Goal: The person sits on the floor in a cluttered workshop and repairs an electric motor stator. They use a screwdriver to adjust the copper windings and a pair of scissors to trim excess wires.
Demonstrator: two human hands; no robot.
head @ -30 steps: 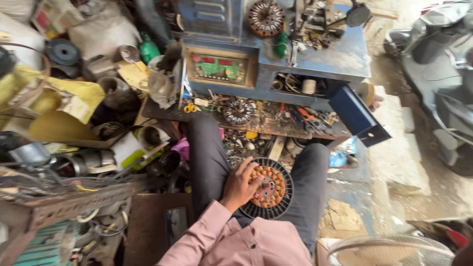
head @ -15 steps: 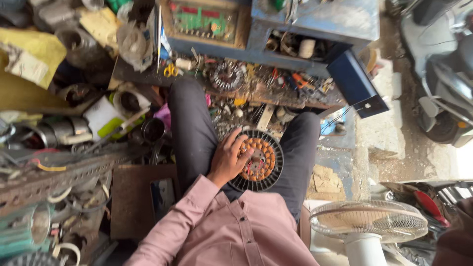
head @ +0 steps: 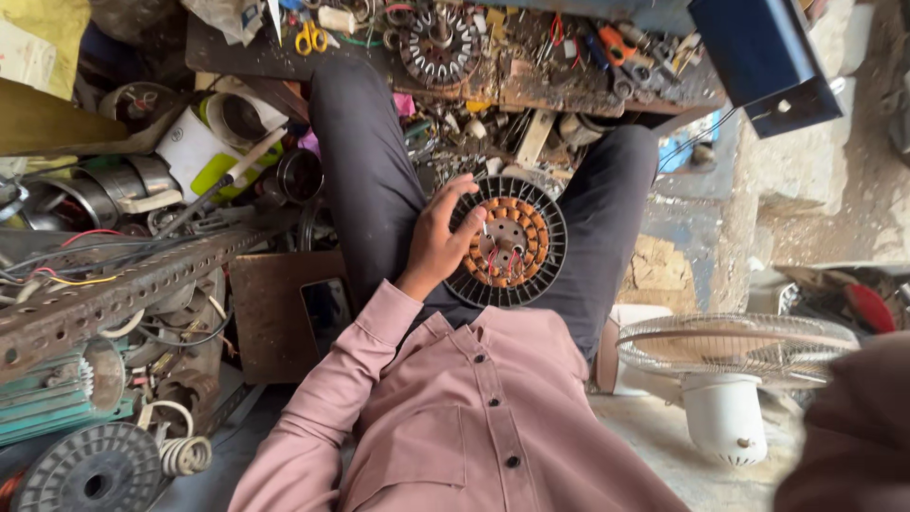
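Note:
A round black motor stator [head: 512,248] with copper coils and a finned rim lies on my lap, between my dark trouser legs. My left hand [head: 438,239] comes out of a pink sleeve and grips the stator's left edge, with the fingers spread over the rim and the coils. Thin red wires show at the stator's centre. My right hand is out of sight.
A cluttered wooden bench [head: 531,90] ahead carries another stator [head: 438,43], yellow scissors [head: 310,38] and orange pliers [head: 621,45]. A perforated rusty metal bar [head: 123,289], pots and wire spools crowd the left. A white table fan [head: 735,365] stands at the right, with a blurred brown shape [head: 853,436] beside it.
The view has tilted down and drawn closer, so the bench slid to the top edge. My left hand stays on the stator's left rim.

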